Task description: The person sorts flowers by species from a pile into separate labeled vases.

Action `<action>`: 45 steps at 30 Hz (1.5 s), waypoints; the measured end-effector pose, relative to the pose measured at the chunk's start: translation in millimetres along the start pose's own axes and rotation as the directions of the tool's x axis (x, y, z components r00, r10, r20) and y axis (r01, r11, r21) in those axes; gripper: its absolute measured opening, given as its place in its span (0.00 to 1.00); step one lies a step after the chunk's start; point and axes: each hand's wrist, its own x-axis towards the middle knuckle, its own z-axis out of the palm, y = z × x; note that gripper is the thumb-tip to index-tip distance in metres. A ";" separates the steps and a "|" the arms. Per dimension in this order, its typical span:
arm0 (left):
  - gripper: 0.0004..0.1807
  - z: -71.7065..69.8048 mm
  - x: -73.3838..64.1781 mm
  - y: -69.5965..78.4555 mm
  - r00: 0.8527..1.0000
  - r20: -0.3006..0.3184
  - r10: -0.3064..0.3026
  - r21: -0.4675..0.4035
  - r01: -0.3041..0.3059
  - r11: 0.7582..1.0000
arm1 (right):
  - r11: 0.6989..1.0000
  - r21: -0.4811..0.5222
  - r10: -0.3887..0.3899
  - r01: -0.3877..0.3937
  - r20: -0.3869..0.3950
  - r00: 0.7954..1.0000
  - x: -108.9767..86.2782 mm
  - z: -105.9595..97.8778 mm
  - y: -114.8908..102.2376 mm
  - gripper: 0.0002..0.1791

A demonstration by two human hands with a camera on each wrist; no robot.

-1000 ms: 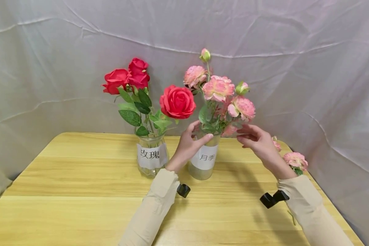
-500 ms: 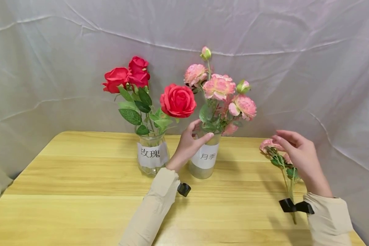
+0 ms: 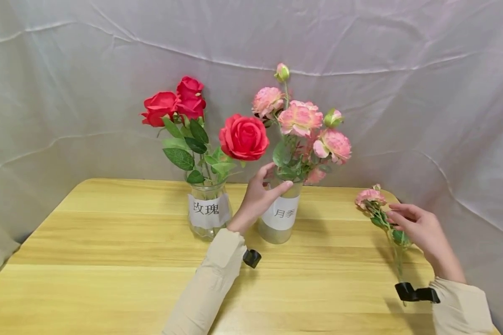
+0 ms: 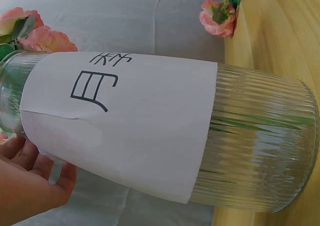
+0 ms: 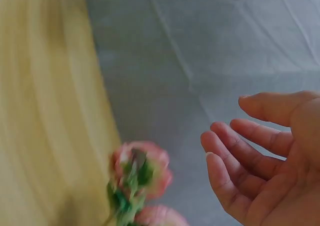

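My left hand [image 3: 257, 197] holds the ribbed clear glass vase [image 3: 276, 236] near its rim, thumb on the near side. Paper with black characters [image 4: 145, 131] wraps this vase. Pink flowers and buds [image 3: 300, 118] rise from it. At the table's right, a pink flower stem [image 3: 370, 197] with green leaves lies with its bloom toward the back. My right hand [image 3: 423, 232] hovers beside that stem, fingers loosely bent. In the right wrist view the right palm [image 5: 280, 191] holds nothing, and the pink bloom [image 5: 142, 168] is apart from the fingers.
A second glass vase [image 3: 209, 230] with a paper label stands left of the held one, bearing red roses [image 3: 244, 137] with green leaves. Both stand toward the back of the yellow wooden table [image 3: 109, 260]. Grey cloth [image 3: 109, 93] hangs behind.
My right hand has moved from beside the vase's pink flowers to the right and down, to the lying flower stem. My left hand has stayed at the vase.
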 end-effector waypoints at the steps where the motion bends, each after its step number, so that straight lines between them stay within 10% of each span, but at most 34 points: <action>1: 0.39 0.4 0.3 0.1 1.000 0.003 -0.002 0.002 0.002 1.000 | 1.000 -0.014 0.006 -0.006 0.001 1.000 -1.5 -1.7 5.2 0.21; 10: 0.40 0.4 0.3 1.7 1.000 0.016 -0.025 0.001 0.025 1.000 | 0.997 0.008 0.074 -0.074 0.026 0.997 -14.4 -16.6 41.8 0.05; 17: 0.40 1.1 -1.1 -0.4 0.999 0.022 -0.033 -0.025 0.033 0.999 | 0.978 -0.134 0.172 -0.161 0.076 0.982 -16.4 -26.3 55.4 0.24; 24: 0.40 1.7 -0.6 -1.4 1.000 0.014 -0.024 -0.041 0.024 0.999 | 0.945 -0.166 0.321 -0.280 0.322 0.891 -14.5 -32.2 63.2 0.21; 31: 0.41 0.8 -0.4 -2.2 0.999 0.015 -0.032 -0.043 0.032 0.999 | 0.911 -0.210 0.411 -0.354 0.399 0.820 -15.8 -25.6 67.8 0.17; 45: 0.40 0.4 -0.4 -1.7 1.000 0.017 -0.018 -0.045 0.019 0.999 | 0.895 -0.012 0.390 -0.445 0.505 0.770 -16.8 -21.9 76.1 0.12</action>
